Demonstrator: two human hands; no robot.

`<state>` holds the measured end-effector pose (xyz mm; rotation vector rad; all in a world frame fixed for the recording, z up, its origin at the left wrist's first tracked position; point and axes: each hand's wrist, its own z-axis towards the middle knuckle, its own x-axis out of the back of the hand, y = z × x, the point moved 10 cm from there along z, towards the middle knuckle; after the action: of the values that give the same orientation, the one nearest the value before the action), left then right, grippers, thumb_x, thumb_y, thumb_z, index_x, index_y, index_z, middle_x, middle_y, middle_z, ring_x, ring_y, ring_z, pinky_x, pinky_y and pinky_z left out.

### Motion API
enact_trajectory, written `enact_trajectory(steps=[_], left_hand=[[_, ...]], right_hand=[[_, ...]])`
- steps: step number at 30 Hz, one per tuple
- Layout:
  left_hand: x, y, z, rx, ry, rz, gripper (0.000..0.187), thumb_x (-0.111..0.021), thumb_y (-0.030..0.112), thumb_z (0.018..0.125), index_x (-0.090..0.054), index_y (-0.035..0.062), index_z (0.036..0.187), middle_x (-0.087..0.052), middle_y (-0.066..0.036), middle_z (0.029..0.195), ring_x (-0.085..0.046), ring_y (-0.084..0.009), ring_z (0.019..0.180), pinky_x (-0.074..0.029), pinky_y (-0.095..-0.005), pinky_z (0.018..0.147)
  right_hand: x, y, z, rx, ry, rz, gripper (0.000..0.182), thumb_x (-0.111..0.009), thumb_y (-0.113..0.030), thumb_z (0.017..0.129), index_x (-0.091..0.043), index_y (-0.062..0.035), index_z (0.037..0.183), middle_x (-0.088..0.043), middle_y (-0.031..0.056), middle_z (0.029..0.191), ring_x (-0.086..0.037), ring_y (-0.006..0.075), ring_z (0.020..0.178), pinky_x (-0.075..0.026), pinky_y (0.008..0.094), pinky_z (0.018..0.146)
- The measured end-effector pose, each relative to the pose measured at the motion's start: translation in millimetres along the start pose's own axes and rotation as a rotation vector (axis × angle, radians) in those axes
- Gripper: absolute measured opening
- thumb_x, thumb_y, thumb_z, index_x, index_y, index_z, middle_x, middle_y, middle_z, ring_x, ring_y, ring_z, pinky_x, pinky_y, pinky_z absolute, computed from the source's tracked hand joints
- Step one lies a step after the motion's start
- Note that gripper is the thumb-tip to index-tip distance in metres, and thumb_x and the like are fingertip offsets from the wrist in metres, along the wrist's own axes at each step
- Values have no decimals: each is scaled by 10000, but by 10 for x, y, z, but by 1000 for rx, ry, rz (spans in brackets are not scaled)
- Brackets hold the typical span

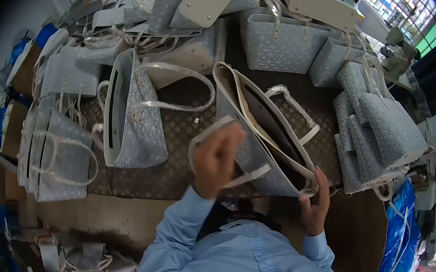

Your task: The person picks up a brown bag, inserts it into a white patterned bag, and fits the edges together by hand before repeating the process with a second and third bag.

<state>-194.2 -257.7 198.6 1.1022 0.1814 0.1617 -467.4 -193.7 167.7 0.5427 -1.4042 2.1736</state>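
Observation:
An open tote bag [252, 126] with a silvery grey pattern and a pale rim leans in front of me, its dark-edged mouth facing up. My right hand [316, 203] grips the near end of its rim, thumb and finger on either side of the corner. Over the bag's near side is my left hand [217, 160], blurred by motion, beside a plastic-wrapped handle [250, 176]. Its fingers look bent, but what they hold, if anything, cannot be made out. The bag's far handle [296, 107] sticks out to the right.
Another tote [145, 118] stands at left on the brown patterned table [142, 180]. Several more bags [288, 40] are piled at the back, and others [385, 121] are stacked at right. A sewing machine [398, 54] stands at far right. A blue plastic bag [400, 222] hangs below.

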Motion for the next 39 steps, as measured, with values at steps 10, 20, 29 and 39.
enact_trajectory(steps=[10,20,29,39], left_hand=[[-153,-2343,1191,603,-189,-222,817,-287,697,918,-594,-4,1204,-607,-108,1148,-529,-203,1044,-373,-292,951],[216,-977,-470,363,-361,23,679,-560,453,915,-355,40,1414,-422,-168,1362,-460,-270,1219,-381,-363,1006],[-292,-696,-437,170,-402,367,877,-698,491,777,-326,32,1424,-400,-217,1370,-514,-399,1159,-469,-413,912],[-595,129,268,-441,-939,570,352,-722,91,768,-645,27,1106,-634,-118,1107,-589,-302,1048,-466,-388,909]], right_hand=[[-515,585,-458,-564,842,935,639,-337,-497,999,-291,-31,1434,-347,129,1457,-377,272,1309,-274,394,1105],[-388,1209,1861,-478,135,790,597,-261,-497,1012,-442,-69,1386,-517,123,1332,-528,222,1165,-400,321,1012],[-598,553,1851,-21,-49,216,396,-493,-254,988,-528,-9,1297,-515,138,1343,-477,225,1240,-363,317,1021],[-422,-515,634,304,-133,72,478,-758,-202,748,-622,-19,1169,-571,175,1244,-509,351,1200,-420,441,979]])
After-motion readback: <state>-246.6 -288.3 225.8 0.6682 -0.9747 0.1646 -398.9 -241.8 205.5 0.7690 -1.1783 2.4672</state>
